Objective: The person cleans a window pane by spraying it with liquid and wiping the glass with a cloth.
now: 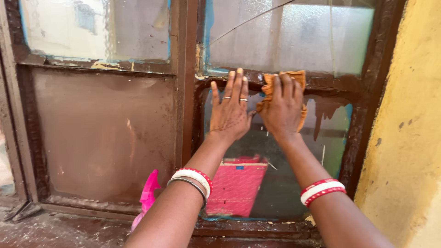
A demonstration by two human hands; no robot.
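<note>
Head view of your two hands at a window with a brown frame (186,92). Your right hand (282,108) presses an orange cloth (294,78) flat against the horizontal crossbar (330,85) that divides the right half of the window; the fingers lie spread over the cloth, pinning it under the palm rather than clenching it. The cloth sits at the top edge of the lower right pane (333,138), overlapping bar and glass. Your left hand (229,110) lies open and flat on the same pane just beside the right one, fingers extended upward, holding nothing; its fingertips reach the crossbar.

Edges: the vertical centre post bounds the pane close on the left of your left hand; the frame's right upright (363,133) stands well apart to the right, and beyond it a yellow wall (409,128). Most open glass lies to the right and below the hands. The upper right pane (294,36) carries a long crack.

Surroundings: a pink spray bottle (148,195) stands on the sill (69,229) near your left forearm. A pink and white shape (236,186) shows in the lower pane; whether it lies behind the glass or is a reflection cannot be told.
</note>
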